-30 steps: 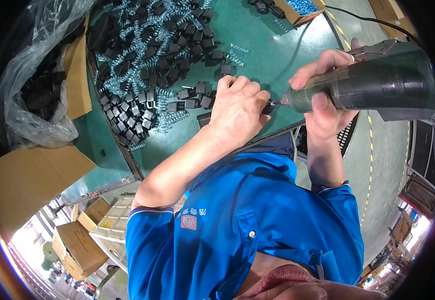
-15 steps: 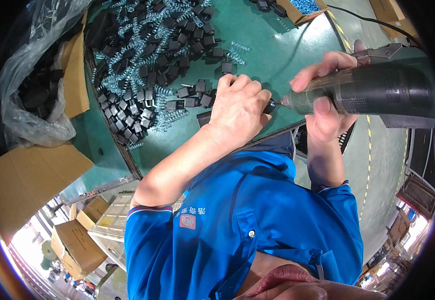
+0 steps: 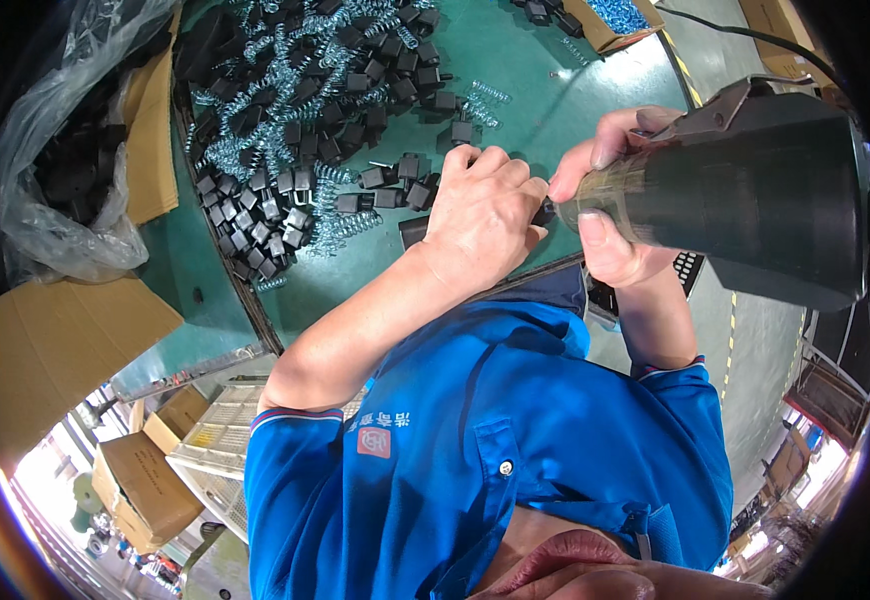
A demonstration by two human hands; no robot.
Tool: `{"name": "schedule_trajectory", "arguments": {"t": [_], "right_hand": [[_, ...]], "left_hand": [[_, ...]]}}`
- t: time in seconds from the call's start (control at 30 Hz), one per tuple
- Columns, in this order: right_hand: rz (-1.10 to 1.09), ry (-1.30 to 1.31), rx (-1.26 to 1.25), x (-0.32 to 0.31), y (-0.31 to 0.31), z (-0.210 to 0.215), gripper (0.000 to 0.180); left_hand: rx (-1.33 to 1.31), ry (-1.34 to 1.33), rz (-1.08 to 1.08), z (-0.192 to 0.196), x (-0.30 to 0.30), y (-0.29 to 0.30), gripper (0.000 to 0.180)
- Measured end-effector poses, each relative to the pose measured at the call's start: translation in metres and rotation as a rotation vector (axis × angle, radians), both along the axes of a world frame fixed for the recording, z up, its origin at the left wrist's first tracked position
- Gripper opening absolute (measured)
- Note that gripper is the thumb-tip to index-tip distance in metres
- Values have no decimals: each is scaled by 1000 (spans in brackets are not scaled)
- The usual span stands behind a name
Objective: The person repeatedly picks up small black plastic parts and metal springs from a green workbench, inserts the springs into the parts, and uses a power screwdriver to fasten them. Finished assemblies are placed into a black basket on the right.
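Note:
My left hand is closed around a dark part near the table's front edge, its fingers hiding most of it. In my right hand is a dark power screwdriver, lying almost level with its tip end at the part. The fingers wrap its narrow front end, and the tip itself is hidden. Just left of my left hand, a few black blocks with metal pins lie in a row. A dark piece shows beneath my left wrist.
Coil springs and black blocks heap on the green table's left side. A carton of blue small parts stands at the far right. A plastic-lined box sits at left. A cable runs at upper right.
The screwdriver has moved closer to the part and its rear end has swung lower and nearer; its bit, visible before, is now hidden. My left hand has barely moved.

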State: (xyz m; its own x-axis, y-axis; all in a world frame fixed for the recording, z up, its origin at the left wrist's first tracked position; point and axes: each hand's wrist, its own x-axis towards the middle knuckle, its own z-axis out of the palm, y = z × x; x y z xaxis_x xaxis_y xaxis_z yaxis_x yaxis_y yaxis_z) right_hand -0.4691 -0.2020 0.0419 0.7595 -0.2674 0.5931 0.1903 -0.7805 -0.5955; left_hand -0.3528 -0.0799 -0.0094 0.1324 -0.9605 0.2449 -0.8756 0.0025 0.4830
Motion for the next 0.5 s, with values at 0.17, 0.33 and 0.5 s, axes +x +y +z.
{"name": "schedule_trajectory", "arguments": {"t": [0.17, 0.33, 0.5], "right_hand": [[59, 17, -9, 2, -2, -1, 72], [118, -21, 14, 2, -4, -7, 75], [230, -307, 441, 9, -9, -7, 69]], "left_hand": [[36, -22, 0, 0, -1, 1, 32], [59, -19, 3, 2, -1, 1, 32], [102, -47, -19, 6, 0, -1, 34]]}}
